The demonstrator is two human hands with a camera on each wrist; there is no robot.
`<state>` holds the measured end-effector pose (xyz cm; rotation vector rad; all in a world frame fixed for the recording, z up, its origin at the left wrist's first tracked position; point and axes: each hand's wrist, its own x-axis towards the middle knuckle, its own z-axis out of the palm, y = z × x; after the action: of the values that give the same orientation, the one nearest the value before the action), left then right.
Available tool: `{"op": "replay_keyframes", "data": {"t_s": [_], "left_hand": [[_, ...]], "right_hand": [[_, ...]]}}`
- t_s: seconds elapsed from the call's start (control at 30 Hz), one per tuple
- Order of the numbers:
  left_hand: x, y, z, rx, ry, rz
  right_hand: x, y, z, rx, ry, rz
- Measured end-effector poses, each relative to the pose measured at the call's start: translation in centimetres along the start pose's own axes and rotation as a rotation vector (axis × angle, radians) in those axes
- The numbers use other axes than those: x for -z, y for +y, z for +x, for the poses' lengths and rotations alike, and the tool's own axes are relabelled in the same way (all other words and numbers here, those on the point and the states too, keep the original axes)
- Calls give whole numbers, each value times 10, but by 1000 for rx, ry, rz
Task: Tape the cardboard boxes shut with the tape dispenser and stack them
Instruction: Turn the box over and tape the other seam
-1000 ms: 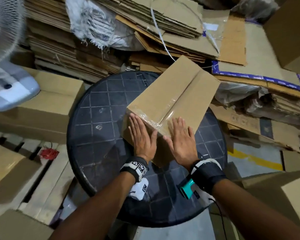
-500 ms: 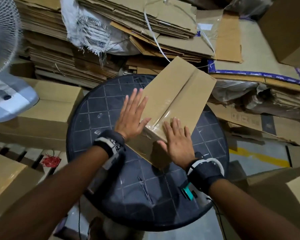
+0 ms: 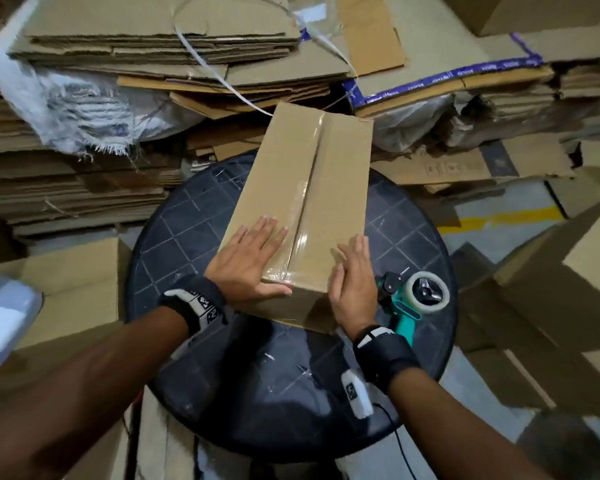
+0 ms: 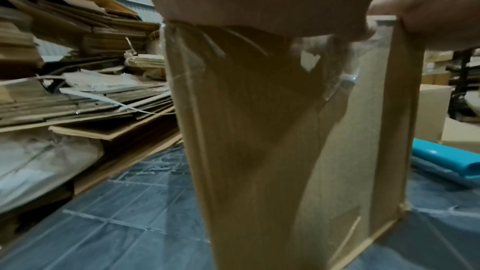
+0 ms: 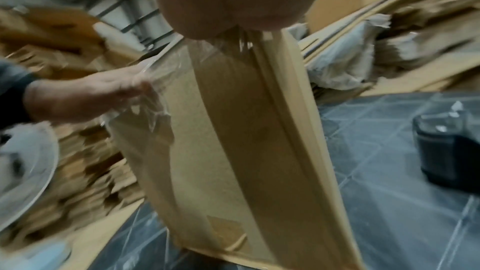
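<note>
Your cardboard box (image 3: 302, 209) lies on the round dark counter (image 3: 174, 244), its far end reaching past the counter's back rim toward the stacks of flattened cardboard (image 3: 146, 60). A strip of clear tape (image 3: 300, 220) runs along the top seam and wraps down over the near end, where it looks wrinkled in both wrist views.

Your left hand (image 3: 248, 268) lies flat on the near left part of the box top, fingers (image 3: 267, 233) straight and only slightly spread, the thumb stretched along the near top edge over the taped corner. Your right hand (image 3: 352, 282) rests on the near right corner, fingers straight and close together on the top, the palm over the near edge. Neither hand curls round anything; both press flat on the cardboard.

The tape dispenser (image 3: 413, 299) lies on the counter just beside your right hand, apart from the box, with its teal handle pointing toward you and the tape roll on the far side.

A white woven sack (image 3: 66, 109) hangs over the cardboard stacks at the back left, and a white strap (image 3: 219, 81) loops across the sheets behind the box
</note>
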<state>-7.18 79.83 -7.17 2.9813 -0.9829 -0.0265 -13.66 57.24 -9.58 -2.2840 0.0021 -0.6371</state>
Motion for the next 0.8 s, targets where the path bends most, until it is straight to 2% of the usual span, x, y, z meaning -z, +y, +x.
{"op": "replay_keyframes", "data": {"t_s": [0.1,0.2,0.3,0.4,0.5,0.63,0.8], "left_hand": [[-2,1,1,35,10,5],[-2,2,1,54,15,9],[-1,3,3,73,-12,8],[3,3,6,91,-74,-2],[4,4,5,97,-93,1],[5,4,2,93,-113,20],[7,4,3,80,-123,11]], "right_hand": [[-8,-7,-7,-303,164,164],[-17,-16,-8,-561,408,361],[-23,-22,-7,-611,587,445],[-27,-25,-7,-634,673,460],[-32,-30,-17,-701,659,448],[-49,-49,-48,-782,467,337],[-39,-46,-47,-834,518,346]]}}
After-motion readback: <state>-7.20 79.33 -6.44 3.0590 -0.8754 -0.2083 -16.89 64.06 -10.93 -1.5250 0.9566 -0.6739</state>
